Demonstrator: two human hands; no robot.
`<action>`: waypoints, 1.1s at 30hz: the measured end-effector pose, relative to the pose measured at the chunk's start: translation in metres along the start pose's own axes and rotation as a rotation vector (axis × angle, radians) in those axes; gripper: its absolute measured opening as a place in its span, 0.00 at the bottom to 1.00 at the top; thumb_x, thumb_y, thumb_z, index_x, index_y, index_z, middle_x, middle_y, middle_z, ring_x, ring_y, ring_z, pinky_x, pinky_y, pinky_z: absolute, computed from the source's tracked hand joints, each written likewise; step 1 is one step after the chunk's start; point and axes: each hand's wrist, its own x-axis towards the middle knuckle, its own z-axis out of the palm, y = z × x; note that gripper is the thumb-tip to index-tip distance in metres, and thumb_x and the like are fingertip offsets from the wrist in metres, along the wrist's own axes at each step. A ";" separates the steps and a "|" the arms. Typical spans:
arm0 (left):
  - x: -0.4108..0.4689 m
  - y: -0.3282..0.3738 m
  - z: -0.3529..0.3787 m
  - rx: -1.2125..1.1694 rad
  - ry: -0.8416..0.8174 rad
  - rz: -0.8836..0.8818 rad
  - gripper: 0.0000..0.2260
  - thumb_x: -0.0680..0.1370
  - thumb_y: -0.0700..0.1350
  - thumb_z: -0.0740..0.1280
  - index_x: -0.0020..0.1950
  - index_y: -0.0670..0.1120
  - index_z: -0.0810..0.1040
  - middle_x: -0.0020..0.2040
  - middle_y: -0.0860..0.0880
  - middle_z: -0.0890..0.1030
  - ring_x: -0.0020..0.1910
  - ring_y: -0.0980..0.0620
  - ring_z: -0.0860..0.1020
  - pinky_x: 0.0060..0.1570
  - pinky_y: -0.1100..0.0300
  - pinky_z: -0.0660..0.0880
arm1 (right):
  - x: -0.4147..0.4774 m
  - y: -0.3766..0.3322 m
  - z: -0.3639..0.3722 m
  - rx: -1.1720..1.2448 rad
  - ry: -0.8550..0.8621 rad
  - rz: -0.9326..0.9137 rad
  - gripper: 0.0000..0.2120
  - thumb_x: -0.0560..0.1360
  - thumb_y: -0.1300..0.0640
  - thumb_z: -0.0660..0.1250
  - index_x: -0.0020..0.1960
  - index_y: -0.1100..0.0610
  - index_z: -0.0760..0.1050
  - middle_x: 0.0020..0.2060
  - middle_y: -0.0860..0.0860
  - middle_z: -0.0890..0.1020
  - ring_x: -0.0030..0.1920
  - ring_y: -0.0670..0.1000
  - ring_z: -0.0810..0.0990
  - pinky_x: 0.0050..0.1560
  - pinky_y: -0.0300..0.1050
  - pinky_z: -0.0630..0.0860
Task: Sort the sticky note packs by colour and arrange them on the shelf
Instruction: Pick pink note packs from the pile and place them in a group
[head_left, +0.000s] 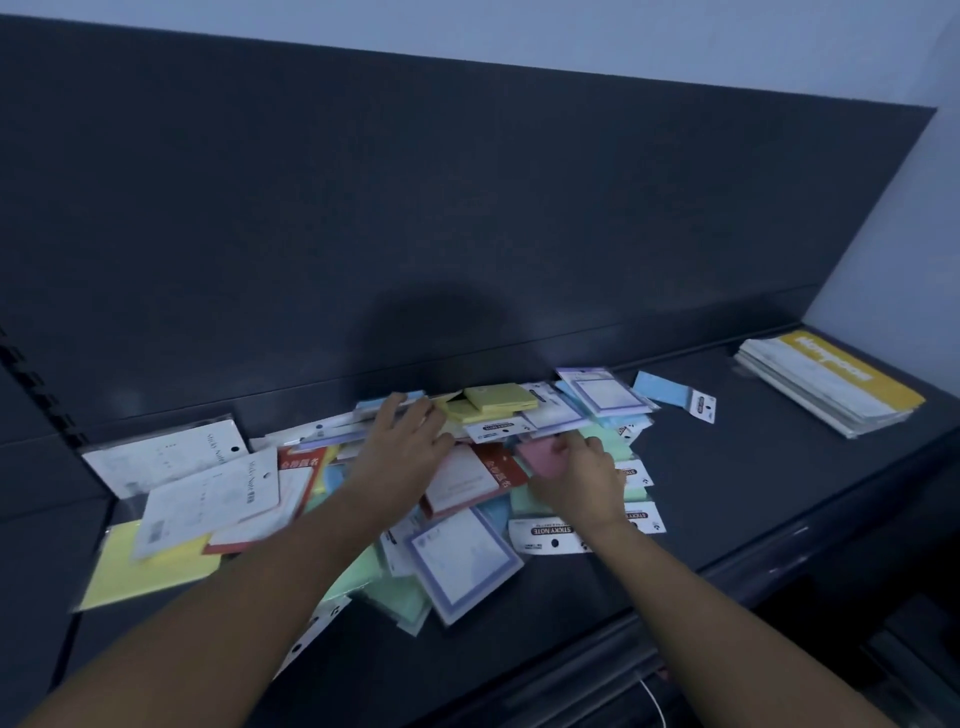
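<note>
A loose heap of sticky note packs (467, 545) in mixed colours covers the middle of the dark shelf (753, 493). Yellow packs (498, 402) lie at the back, green ones (395, 587) in front, white packs (208, 493) at the left, and one blue pack (667, 389) lies apart at the right. My left hand (402, 447) rests on the pile with fingers spread flat. My right hand (576, 478) has its fingers curled on a pink pack (537, 454) in the heap.
A stack of flat packets with a yellow band (831, 384) lies at the shelf's far right. The dark back panel (467, 208) rises behind the heap. A large yellow sheet pack (140, 571) lies at the front left, near the shelf's edge.
</note>
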 end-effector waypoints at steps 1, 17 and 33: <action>0.000 0.000 0.001 0.024 -0.011 0.008 0.19 0.73 0.43 0.68 0.63 0.48 0.73 0.69 0.44 0.68 0.70 0.43 0.61 0.70 0.42 0.51 | -0.003 -0.001 -0.003 0.043 -0.013 -0.005 0.24 0.66 0.54 0.72 0.60 0.55 0.70 0.55 0.53 0.71 0.52 0.56 0.75 0.54 0.50 0.73; -0.052 -0.012 -0.036 -1.031 0.468 -0.479 0.09 0.81 0.45 0.59 0.55 0.41 0.72 0.47 0.44 0.79 0.44 0.45 0.76 0.44 0.51 0.72 | -0.049 -0.037 -0.017 0.744 0.131 -0.002 0.09 0.70 0.60 0.71 0.48 0.55 0.74 0.38 0.54 0.80 0.33 0.51 0.76 0.34 0.43 0.72; -0.179 -0.009 -0.070 -1.859 0.249 -1.607 0.15 0.74 0.31 0.66 0.58 0.39 0.71 0.50 0.41 0.78 0.39 0.47 0.77 0.28 0.57 0.76 | -0.122 -0.089 0.016 0.930 -0.644 -0.291 0.06 0.75 0.65 0.67 0.50 0.57 0.74 0.41 0.54 0.82 0.35 0.50 0.80 0.31 0.38 0.77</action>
